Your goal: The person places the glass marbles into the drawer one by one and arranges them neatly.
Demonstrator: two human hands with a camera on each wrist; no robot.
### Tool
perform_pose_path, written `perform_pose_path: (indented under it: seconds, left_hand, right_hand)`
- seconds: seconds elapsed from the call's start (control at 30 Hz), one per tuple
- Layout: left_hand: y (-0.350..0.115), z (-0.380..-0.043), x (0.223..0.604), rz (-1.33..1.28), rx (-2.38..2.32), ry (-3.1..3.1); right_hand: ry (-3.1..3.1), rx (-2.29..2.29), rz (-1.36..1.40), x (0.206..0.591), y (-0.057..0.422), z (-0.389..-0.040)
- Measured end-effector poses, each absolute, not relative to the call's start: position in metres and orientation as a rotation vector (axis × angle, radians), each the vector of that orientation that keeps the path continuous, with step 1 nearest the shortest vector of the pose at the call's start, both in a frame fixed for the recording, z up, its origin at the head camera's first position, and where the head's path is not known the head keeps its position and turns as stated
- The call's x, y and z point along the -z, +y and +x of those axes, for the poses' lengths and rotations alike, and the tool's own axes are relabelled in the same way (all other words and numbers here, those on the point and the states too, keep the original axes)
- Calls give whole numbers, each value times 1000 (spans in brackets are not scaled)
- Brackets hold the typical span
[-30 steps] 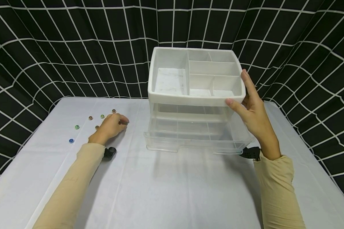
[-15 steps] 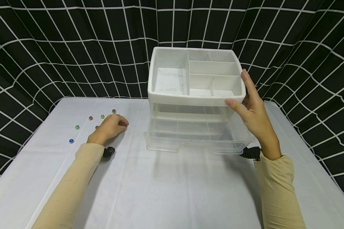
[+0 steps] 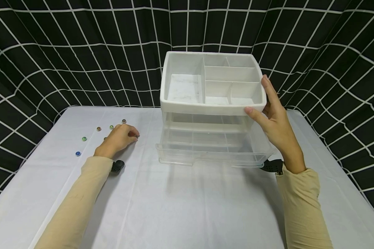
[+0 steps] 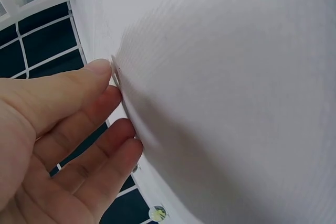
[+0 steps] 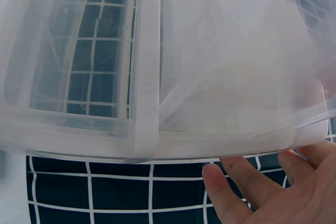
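Note:
In the head view my left hand (image 3: 117,138) is low over the white cloth, thumb and fingertips drawn together at a small dark, glassy piece (image 3: 138,136). The left wrist view shows only a thin sliver between thumb and forefinger, mostly hidden. Around that hand lie several flat glass beads: a blue one (image 3: 78,153), a green one (image 3: 84,138) and brown ones. My right hand (image 3: 275,121) grips the right end of a white drawer organizer (image 3: 205,109), thumb on the front rim, fingers along the side. Its clear lower drawer (image 3: 212,157) is pulled out.
The organizer's top tray has several compartments, with a large one (image 3: 185,86) at left. A white cloth (image 3: 174,207) covers the table. Black fabric with a white grid (image 3: 112,58) hangs behind and at both sides.
My left hand has shifted very slightly down and left, its fingertips staying close to the cloth. The right hand, organizer and drawer look the same.

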State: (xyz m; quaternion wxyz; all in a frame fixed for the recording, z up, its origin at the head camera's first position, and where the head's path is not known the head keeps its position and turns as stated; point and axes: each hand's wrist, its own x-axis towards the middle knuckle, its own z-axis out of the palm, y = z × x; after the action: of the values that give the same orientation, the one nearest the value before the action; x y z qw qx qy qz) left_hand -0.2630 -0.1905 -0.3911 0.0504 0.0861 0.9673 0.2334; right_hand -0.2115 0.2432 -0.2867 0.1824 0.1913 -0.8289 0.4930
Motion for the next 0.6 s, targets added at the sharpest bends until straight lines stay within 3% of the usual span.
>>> perform_pose_path:
  seconds: [0.6]
  left_hand:
    - [-191, -263, 391, 282, -727, 2957]
  right_hand:
    - [-2353, -1408, 522, 287, 243, -211]
